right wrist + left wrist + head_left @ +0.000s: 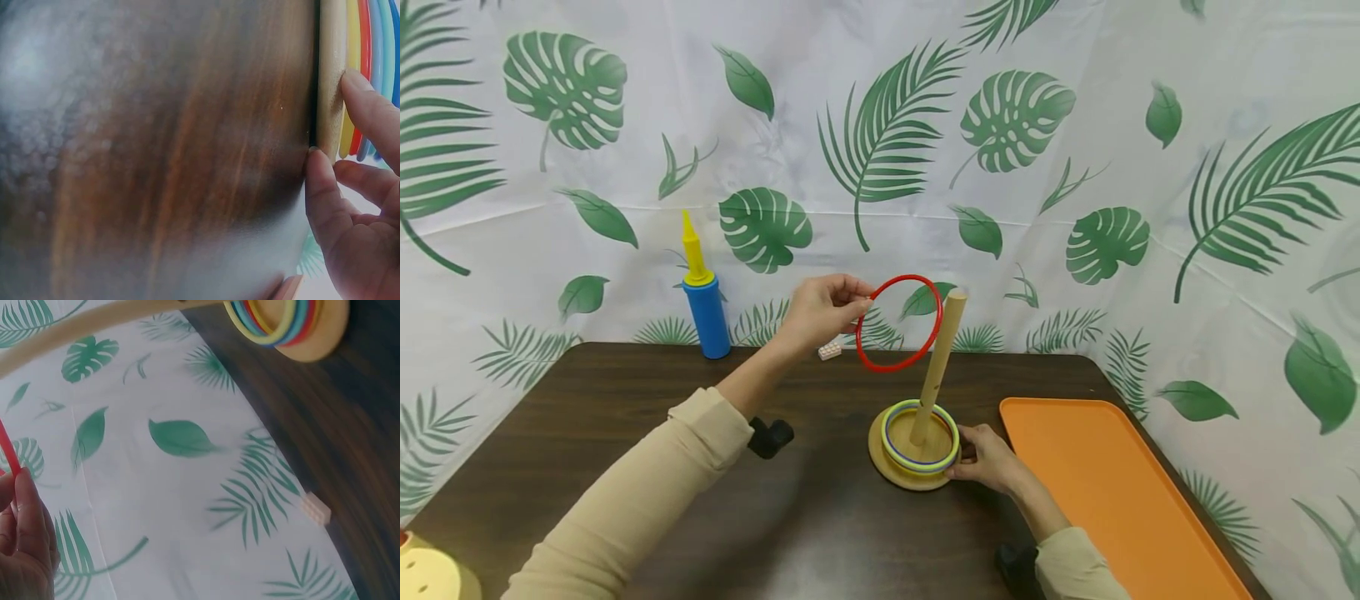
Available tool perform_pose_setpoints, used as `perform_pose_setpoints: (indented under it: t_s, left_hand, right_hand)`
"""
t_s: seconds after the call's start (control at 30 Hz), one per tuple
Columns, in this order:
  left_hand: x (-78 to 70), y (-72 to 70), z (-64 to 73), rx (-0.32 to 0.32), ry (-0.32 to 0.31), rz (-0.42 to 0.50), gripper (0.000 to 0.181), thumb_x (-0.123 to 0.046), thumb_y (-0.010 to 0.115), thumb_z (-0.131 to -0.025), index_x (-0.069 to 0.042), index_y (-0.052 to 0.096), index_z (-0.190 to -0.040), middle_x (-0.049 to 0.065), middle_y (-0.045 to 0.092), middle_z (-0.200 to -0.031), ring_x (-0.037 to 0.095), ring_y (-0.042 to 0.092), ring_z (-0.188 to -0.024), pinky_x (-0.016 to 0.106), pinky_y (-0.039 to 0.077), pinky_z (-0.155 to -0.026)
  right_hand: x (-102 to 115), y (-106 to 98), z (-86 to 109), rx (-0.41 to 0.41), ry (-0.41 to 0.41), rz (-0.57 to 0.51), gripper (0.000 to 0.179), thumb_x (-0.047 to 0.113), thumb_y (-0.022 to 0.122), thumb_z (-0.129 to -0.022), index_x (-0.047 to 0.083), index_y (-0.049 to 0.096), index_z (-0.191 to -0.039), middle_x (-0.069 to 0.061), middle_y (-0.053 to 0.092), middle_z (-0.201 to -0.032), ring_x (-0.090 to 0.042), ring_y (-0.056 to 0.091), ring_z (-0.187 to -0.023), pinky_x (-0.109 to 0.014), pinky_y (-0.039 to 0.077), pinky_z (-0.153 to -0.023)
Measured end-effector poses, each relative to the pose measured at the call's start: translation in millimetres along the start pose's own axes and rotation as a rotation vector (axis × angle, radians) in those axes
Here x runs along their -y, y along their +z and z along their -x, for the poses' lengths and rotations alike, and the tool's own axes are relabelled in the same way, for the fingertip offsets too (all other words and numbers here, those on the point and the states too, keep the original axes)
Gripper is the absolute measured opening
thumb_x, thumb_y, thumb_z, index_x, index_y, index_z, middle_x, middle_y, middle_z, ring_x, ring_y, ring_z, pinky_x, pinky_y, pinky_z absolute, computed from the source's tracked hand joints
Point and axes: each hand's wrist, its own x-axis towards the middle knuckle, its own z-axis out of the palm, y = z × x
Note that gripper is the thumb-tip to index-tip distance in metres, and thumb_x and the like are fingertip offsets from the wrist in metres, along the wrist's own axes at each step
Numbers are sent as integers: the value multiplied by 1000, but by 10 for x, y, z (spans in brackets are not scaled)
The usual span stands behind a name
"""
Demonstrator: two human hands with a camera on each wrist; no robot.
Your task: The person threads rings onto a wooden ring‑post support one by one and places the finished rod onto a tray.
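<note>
My left hand (823, 308) pinches a thin red ring (891, 367) between thumb and fingers, raised and tilted just left of a wooden peg (942, 354). The ring is not around the peg. That peg stands upright on a round wooden base (880, 457), where several coloured rings (923, 468) lie stacked around its foot. In the left wrist view the stacked rings (303, 331) show yellow, blue and red. My right hand (992, 458) pinches the base's right edge; in the right wrist view, fingertips (359, 81) touch the base's rim.
A blue pump (706, 321) with a yellow nozzle stands at the table's back left. A small pale block (830, 351) lies near the back edge. The orange tray (1097, 483) is to the right, and a yellow object (437, 575) sits at the lower left corner.
</note>
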Motion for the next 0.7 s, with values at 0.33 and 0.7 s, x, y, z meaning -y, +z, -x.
perform_pose_setpoints:
  t_s: [0.33, 0.7]
  left_hand:
    - [-82, 300, -78, -10, -11, 72, 13, -6, 63, -89, -1, 66, -101, 16, 66, -93, 19, 61, -78, 36, 58, -71]
    - [23, 512, -134, -1, -59, 45, 13, -8, 64, -88, -2, 68, -99, 14, 67, -89, 13, 60, -71, 30, 57, -63]
  right_hand:
    - [-12, -1, 5, 8, 18, -7, 49, 0, 79, -71, -14, 57, -112, -21, 62, -96, -23, 66, -82, -30, 57, -70]
    - [-20, -6, 2, 3, 41, 12, 51, 3, 80, -71, -14, 56, -114, -21, 61, -97, -27, 66, -84, -28, 57, -70]
